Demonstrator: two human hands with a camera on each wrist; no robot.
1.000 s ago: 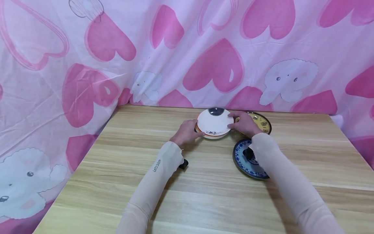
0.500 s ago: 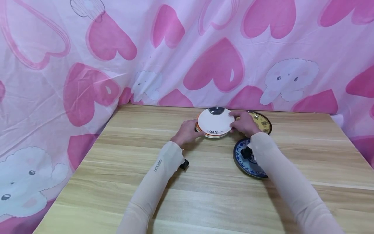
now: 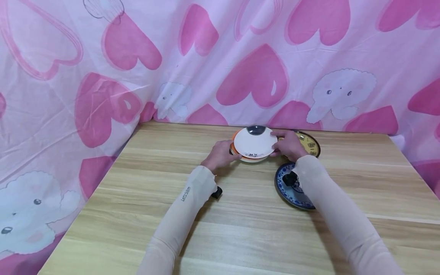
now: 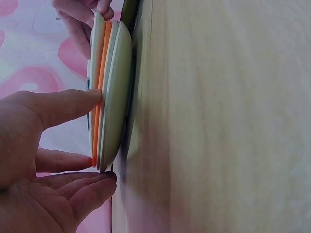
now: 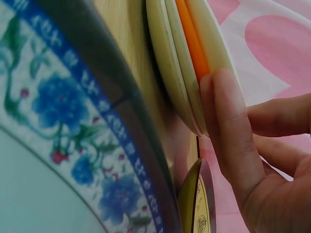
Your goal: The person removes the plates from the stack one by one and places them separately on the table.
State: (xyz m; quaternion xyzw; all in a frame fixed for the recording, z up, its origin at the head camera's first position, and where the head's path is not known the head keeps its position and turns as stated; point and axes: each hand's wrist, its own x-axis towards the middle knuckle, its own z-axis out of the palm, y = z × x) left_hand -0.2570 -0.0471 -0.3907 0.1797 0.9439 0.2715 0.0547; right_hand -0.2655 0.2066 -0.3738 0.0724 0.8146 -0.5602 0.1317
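Note:
A white plate [image 3: 255, 143] with a black patch tops a small stack near the table's back edge. Beneath it, an orange-rimmed plate [image 4: 96, 126] and paler plates [image 4: 117, 97] show edge-on in the left wrist view. My left hand [image 3: 220, 154] holds the stack's left rim, its thumb and fingers spread along the plate edges. On the opposite side my right hand [image 3: 290, 145] pinches the white plate by its rim. That plate sits a little to the right of the ones below, and a gap shows under it at the right hand's side.
Behind the right hand lies a yellow plate [image 3: 312, 145] with a dark rim, partly covered. A larger blue-and-white floral plate [image 3: 283, 191] rests nearer, under the right forearm. The wooden table [image 3: 137, 191] ends at a pink heart-patterned cloth [image 3: 251, 76].
The top white plate has shifted slightly right with my right hand, and more orange rim shows at its left. My left hand stays almost in place.

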